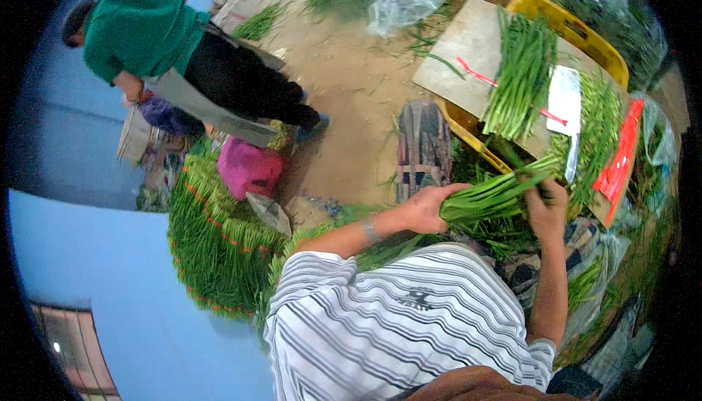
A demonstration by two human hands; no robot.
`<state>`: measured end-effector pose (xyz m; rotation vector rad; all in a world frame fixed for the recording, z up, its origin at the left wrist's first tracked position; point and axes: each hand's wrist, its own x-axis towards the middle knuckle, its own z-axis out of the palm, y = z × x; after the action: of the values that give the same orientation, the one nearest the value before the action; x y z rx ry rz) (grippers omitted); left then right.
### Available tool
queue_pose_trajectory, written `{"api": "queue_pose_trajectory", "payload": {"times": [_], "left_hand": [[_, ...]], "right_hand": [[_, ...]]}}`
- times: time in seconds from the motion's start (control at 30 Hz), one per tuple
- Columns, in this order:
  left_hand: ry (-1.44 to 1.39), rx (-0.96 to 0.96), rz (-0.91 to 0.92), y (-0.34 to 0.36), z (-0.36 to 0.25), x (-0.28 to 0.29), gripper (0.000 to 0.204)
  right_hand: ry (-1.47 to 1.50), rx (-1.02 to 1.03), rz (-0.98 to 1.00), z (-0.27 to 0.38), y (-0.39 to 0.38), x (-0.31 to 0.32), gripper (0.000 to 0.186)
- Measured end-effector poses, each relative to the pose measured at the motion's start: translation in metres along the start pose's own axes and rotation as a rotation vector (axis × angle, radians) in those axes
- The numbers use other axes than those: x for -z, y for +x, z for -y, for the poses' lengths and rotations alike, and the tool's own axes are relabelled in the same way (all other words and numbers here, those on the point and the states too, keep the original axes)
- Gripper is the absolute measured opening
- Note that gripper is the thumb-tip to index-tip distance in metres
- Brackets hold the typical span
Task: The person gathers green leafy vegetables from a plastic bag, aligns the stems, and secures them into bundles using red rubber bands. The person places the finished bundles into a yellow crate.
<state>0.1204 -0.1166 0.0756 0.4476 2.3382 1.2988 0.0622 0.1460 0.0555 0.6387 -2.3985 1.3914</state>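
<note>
My left hand (428, 209) is closed around one end of a loose bunch of garlic chives (488, 202), held over my lap. At the bunch's other end is my right hand (547, 207), its dark-stained fingers curled against the stalks; motion blurs them a little. Just beyond, a pale board (462, 42) carries a thick pile of garlic chives (521, 72). A broad-bladed cleaver (564, 94) lies beside that pile, its handle toward me. More cut stalks (601, 112) and a bundle of red tie strips (620, 156) rest along the board's right side.
The board sits on a yellow crate (537, 7). A plaid cushion (423, 137) stands left of it. On my left is a large stack of tied green bunches (219, 247) with a pink bag (248, 168). A person in green (146, 31) bends by the blue wall.
</note>
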Motion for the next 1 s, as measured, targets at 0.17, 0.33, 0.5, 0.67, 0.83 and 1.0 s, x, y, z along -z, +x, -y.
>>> {"api": "queue_pose_trajectory", "payload": {"times": [0.17, 0.33, 0.5, 0.67, 0.83, 1.0], "left_hand": [[-0.338, 0.146, -0.062, -0.001, 0.013, 0.015, 0.077], [-0.651, 0.304, -0.195, -0.003, 0.014, 0.041, 0.065], [-0.561, 0.315, -0.171, -0.007, 0.015, 0.039, 0.063], [-0.397, 0.144, -0.083, -0.006, 0.021, 0.021, 0.059], [-0.476, 0.268, 0.033, -0.006, 0.024, 0.014, 0.056], [-0.547, 0.348, 0.106, -0.007, 0.025, 0.017, 0.057]], "right_hand": [[0.903, -0.987, -0.371, 0.039, 0.01, 0.059, 0.006], [0.648, -0.627, -0.013, 0.025, -0.03, 0.083, 0.016], [-0.313, -0.205, 0.648, 0.044, 0.013, 0.054, 0.057], [-0.118, -0.062, -0.084, 0.053, 0.062, 0.037, 0.069], [0.469, -0.473, 0.14, 0.0, 0.063, 0.015, 0.037], [0.544, -0.76, -0.411, -0.027, 0.066, 0.024, 0.02]]}}
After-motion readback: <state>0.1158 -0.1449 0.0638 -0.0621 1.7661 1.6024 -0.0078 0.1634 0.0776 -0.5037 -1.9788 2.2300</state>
